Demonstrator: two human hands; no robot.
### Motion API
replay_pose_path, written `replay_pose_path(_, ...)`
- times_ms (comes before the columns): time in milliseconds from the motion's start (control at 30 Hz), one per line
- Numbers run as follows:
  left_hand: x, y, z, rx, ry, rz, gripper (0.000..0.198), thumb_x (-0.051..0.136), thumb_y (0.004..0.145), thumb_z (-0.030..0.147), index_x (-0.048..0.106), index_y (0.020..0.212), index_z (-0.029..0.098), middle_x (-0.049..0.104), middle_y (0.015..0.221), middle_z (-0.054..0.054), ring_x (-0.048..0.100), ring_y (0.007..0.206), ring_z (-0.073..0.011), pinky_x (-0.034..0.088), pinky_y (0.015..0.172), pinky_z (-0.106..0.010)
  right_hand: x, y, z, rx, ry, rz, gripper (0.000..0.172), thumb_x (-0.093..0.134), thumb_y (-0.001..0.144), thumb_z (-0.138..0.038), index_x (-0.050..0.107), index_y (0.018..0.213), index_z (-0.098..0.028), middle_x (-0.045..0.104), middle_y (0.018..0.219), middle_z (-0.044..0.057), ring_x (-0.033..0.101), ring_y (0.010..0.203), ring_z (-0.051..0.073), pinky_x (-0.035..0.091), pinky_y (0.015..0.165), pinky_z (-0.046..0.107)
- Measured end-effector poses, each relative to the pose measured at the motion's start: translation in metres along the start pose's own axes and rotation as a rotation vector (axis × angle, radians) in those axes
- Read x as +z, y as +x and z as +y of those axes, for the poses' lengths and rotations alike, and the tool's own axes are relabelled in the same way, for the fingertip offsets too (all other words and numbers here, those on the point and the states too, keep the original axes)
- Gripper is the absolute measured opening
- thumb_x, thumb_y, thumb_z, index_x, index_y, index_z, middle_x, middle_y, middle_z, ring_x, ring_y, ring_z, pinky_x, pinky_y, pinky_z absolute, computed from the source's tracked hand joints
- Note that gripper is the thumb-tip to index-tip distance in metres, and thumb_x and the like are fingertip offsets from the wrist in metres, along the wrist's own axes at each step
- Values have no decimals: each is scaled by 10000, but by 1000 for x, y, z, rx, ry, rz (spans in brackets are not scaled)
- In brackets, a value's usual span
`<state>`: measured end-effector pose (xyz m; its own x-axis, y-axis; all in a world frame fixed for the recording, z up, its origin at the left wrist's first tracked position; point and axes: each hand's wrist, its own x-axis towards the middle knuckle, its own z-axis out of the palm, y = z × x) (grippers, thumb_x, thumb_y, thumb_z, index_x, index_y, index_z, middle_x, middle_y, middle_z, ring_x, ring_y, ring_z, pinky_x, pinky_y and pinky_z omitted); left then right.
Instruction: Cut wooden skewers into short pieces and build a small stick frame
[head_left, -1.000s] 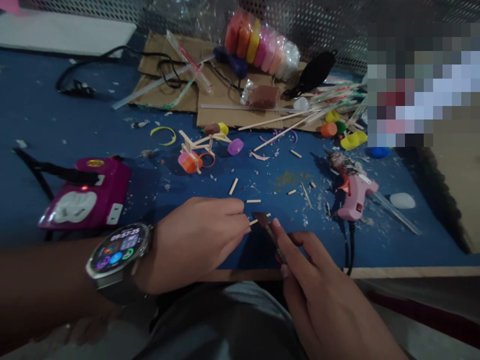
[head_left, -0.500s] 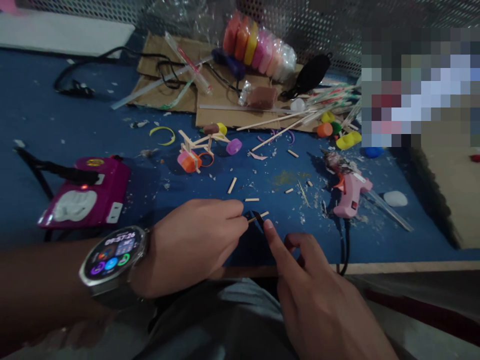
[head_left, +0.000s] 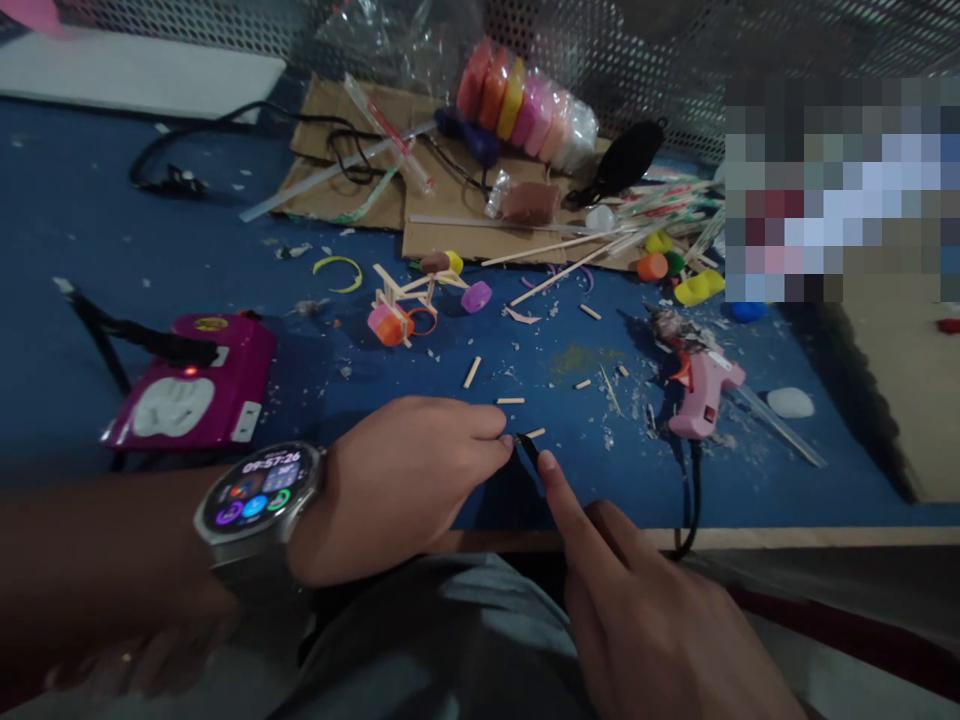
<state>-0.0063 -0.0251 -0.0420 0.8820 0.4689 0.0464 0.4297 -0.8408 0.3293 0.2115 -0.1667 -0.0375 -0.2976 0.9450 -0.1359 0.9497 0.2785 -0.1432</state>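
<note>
My left hand (head_left: 409,480), with a smartwatch on the wrist, is closed in a pinch on a thin wooden stick (head_left: 535,434) near the table's front edge. My right hand (head_left: 645,590) is closed around a dark, narrow blade (head_left: 529,448), seemingly a craft knife, whose handle is hidden in the palm. Its index finger lies stretched along the blade's back. The blade crosses the stick just beside my left fingertips. Short cut stick pieces lie beyond, among them one piece (head_left: 511,401) close to the left knuckles and another (head_left: 472,373) farther back.
A pink glue gun (head_left: 699,395) rests at the right, and a magenta power socket box (head_left: 199,385) with a plug stands at the left. Beyond the hands sits a small stick frame (head_left: 397,300) with coloured clay. Cardboard (head_left: 442,238), clay packs (head_left: 517,105) and loose sticks lie at the back.
The view has shifted slightly, moving the scene a little rightward. My left fingertips are now closer to the blade, and less of the stick shows between them. Both hands keep their grips.
</note>
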Motion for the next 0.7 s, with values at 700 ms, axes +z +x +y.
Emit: replay_pose_path(700,0,2,-4,-27,-91,40,249,529,983,113,731,884,220,678,864,-7,625,707,-189,345,595,-347,0,7,-17,28,-113,-43,990,494,875,-36,86,1774,-119,758,1041,89,682,533,159,478,380,246)
